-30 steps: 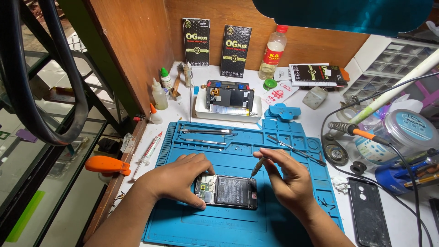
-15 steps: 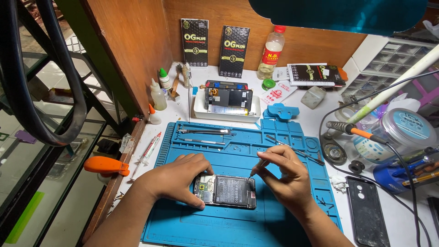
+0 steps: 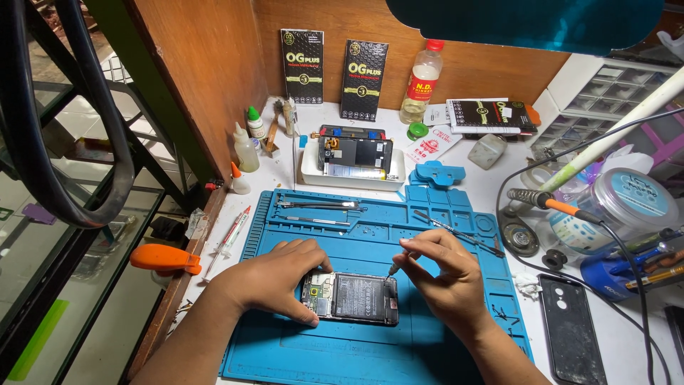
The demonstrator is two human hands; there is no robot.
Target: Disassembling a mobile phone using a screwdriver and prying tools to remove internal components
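Since one second ago I see only small changes; my right hand (image 3: 445, 274) has shifted a little toward the opened phone (image 3: 350, 298), and the thin tool (image 3: 396, 265) in its fingers now comes lower, its tip standing at the phone's upper right corner, where before it pointed a bit above the edge; my left hand (image 3: 274, 278) has settled slightly more over the phone's left end; the whole view has also moved very slightly, because my head moved.
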